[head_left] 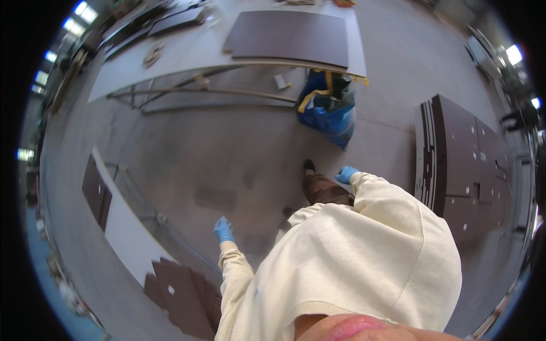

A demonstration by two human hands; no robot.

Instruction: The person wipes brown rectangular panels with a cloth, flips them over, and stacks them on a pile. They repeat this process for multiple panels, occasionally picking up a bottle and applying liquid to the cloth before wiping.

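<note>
I look down along my cream sweatshirt at a grey concrete floor. My left hand, in a blue glove, hangs at my side with nothing in it; its fingers look loosely curled. My right hand, also in a blue glove, hangs by my brown trouser leg and holds nothing. One dark shoe shows in front of me. Neither hand touches anything.
A blue bag stands on the floor ahead beside a white table carrying a dark brown panel. A stack of dark brown panels lies at the right. Another white table with brown boards stands at the left.
</note>
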